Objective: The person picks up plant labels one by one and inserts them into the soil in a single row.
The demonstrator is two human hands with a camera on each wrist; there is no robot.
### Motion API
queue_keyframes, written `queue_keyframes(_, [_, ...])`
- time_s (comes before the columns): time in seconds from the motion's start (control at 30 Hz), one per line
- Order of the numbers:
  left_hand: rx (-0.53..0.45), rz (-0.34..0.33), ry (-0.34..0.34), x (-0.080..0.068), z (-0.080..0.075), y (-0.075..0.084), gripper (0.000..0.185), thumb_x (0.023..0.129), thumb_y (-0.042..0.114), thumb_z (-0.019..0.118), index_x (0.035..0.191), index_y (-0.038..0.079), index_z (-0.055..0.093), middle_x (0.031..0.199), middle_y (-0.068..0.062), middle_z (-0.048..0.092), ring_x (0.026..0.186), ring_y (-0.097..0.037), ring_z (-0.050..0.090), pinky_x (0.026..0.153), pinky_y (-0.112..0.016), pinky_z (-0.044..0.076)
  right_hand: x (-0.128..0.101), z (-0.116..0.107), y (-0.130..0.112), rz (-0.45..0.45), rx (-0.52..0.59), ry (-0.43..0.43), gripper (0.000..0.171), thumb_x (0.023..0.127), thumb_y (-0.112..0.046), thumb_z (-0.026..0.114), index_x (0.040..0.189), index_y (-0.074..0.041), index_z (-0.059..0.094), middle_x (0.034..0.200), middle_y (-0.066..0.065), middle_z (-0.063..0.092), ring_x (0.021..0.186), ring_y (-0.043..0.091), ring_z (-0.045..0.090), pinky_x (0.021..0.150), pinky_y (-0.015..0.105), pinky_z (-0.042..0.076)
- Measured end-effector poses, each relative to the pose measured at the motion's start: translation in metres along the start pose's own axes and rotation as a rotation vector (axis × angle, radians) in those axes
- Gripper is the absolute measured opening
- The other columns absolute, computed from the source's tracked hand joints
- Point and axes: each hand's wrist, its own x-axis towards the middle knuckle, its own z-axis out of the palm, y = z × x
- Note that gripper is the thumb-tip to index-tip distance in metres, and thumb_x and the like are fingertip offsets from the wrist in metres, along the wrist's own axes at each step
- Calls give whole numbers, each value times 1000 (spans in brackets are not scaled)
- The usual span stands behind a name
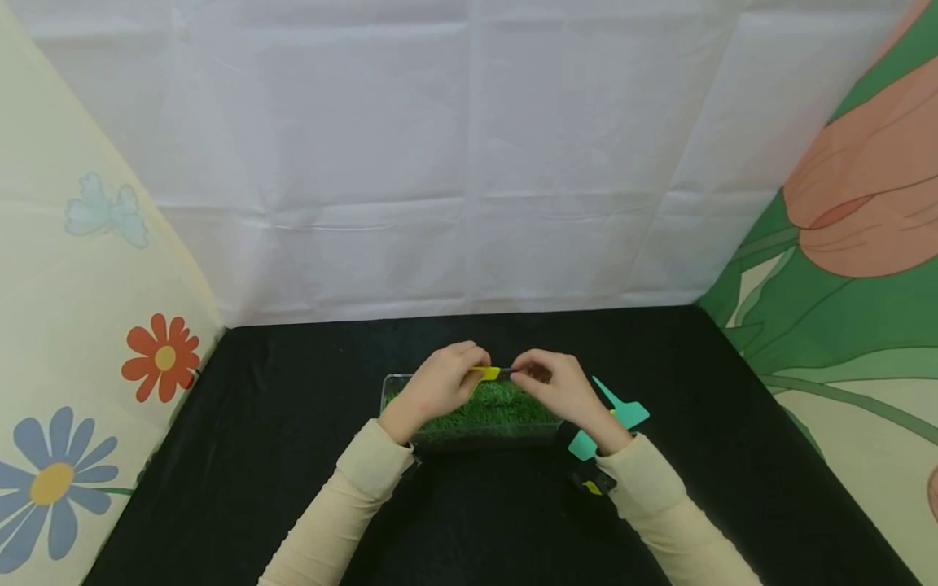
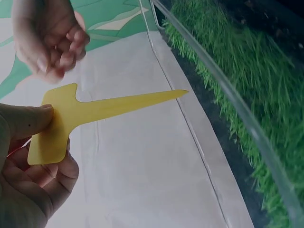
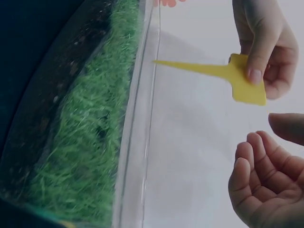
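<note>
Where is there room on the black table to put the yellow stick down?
The black table looks bare left of the grass tray, and behind it toward the white sheet. Right of the tray is crowded: teal tags lie by the right hand.

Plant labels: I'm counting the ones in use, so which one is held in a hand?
The yellow label, pinched by the left hand over the grass tray; the teal labels lie on the table.

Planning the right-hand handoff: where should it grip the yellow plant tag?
Pinch the narrow stem of the yellow tag, probably coming in from the pointed end. The left hand already covers the flat wide head with thumb and fingers, leaving the tapered stem free.
</note>
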Motion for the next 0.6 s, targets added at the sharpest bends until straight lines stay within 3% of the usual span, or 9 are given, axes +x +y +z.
queue_keyframes(0.4, [-32, -44, 51, -15, -14, -16, 8, 85, -2, 60, 89, 4, 61, 83, -5, 58, 68, -14, 53, 62, -24, 47, -17, -13, 22, 39, -14, 60, 12, 87, -10, 60, 96, -3, 65, 84, 5, 65, 69, 21, 60, 59, 27, 49])
queue_keyframes(0.6, [-26, -112, 48, -24, -25, -22, 8, 84, -2, 61, 89, 4, 61, 85, -6, 59, 71, -15, 55, 64, -27, 48, -26, -21, 34, 59, -52, 93, 11, 86, -8, 61, 94, -2, 66, 84, 7, 66, 68, 13, 59, 58, 27, 48])
